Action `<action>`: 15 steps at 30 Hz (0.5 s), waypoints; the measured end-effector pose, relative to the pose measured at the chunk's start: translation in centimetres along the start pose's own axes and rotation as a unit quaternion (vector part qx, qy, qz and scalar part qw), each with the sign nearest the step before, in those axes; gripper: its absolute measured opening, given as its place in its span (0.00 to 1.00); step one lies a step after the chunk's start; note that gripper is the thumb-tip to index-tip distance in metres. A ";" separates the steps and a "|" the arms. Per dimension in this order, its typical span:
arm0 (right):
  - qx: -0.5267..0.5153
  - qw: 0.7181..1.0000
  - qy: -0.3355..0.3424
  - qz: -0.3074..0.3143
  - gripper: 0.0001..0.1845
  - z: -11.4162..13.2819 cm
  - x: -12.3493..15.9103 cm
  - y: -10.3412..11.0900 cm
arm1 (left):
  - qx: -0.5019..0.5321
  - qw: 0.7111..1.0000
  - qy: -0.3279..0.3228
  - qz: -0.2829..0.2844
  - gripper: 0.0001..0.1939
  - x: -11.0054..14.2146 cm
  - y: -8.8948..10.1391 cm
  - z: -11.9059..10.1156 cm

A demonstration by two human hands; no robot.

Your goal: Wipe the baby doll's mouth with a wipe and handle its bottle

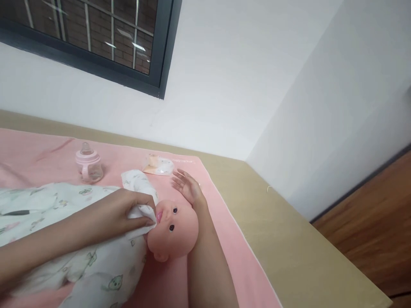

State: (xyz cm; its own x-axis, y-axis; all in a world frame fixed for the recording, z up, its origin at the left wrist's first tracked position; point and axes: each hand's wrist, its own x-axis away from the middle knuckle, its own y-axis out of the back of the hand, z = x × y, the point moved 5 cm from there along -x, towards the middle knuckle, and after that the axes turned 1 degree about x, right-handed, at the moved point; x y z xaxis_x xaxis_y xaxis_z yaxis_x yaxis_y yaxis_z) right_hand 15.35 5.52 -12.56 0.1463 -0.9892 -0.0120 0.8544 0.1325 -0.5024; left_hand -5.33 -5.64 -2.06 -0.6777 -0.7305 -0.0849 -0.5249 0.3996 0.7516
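A baby doll (180, 235) lies on its back on a pink mat (221, 239), dressed in a white outfit (96, 265) with small printed animals. My left hand (136, 209) pinches a white cloth or tissue (143, 213) and holds it against the doll's mouth and chin. Beyond the doll's head, my right hand (188, 186) rests palm up with its fingers spread, holding nothing. My right forearm runs along the crown of the doll's head. A clear packet (159, 165) with orange and white print lies just past my right fingertips.
A pink baby bottle (90, 164) with a handle stands upright on the mat at the back left. The mat covers part of a light wooden tabletop (276, 231). White walls (218, 94) border the table, and a dark-framed window (157, 64) is set above it.
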 end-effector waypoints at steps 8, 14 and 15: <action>0.012 1.000 -0.003 0.003 0.17 -0.2 -0.1 -0.1 | -0.040 0.998 -0.030 -0.030 0.13 0.0 0.1 0.2; 0.017 1.000 -0.008 -0.004 0.17 -0.3 -0.2 0.0 | -0.048 0.998 -0.034 -0.033 0.13 -0.1 0.3 0.2; 0.018 1.000 -0.009 -0.004 0.17 -0.3 -0.2 0.0 | -0.050 0.997 -0.039 -0.035 0.14 -0.2 0.3 0.3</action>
State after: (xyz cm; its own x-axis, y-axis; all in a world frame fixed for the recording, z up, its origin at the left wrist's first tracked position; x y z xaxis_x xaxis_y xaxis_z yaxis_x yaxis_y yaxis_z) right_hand 15.22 5.67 -12.84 0.1476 -0.9890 0.0071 0.8730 0.1270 -0.4709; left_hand -5.48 -5.26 -2.03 -0.6812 -0.7074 -0.1885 -0.5212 0.2877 0.8035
